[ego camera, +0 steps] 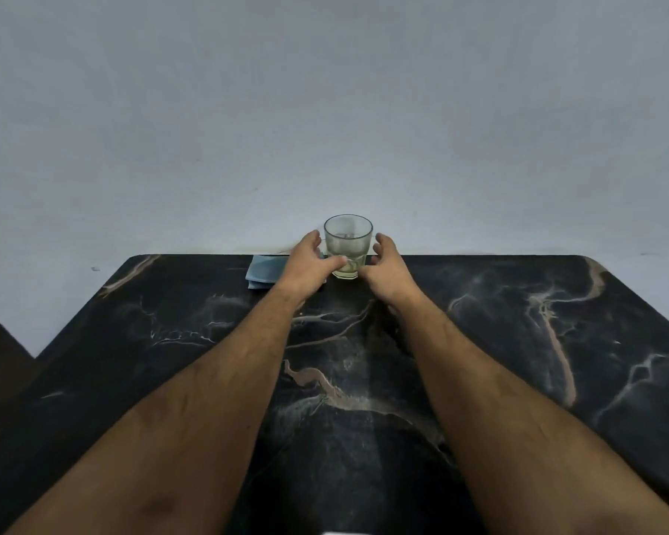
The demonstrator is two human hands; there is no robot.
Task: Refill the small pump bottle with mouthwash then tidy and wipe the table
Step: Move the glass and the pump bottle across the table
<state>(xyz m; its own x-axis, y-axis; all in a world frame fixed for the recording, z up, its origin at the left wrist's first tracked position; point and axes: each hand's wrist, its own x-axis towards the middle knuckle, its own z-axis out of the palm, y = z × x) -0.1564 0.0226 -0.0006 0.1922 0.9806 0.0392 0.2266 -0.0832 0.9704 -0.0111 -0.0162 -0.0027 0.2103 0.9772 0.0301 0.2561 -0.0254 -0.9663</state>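
A clear glass tumbler (348,235) with a little pale yellowish liquid in its bottom stands upright at the far edge of the table, against the wall. My left hand (309,262) wraps its left side, with the thumb lying across the front of the glass and the fingers behind it. My right hand (387,264) is cupped at the glass's right side with its fingers apart; whether it touches the glass I cannot tell. A folded blue cloth (263,273) lies flat just left of the glass, partly hidden by my left hand. No pump bottle is in view.
The table (518,341) is black marble with pale veins and rounded far corners. A plain pale wall rises directly behind it. At the far left the table's edge drops to a dark floor (1,353).
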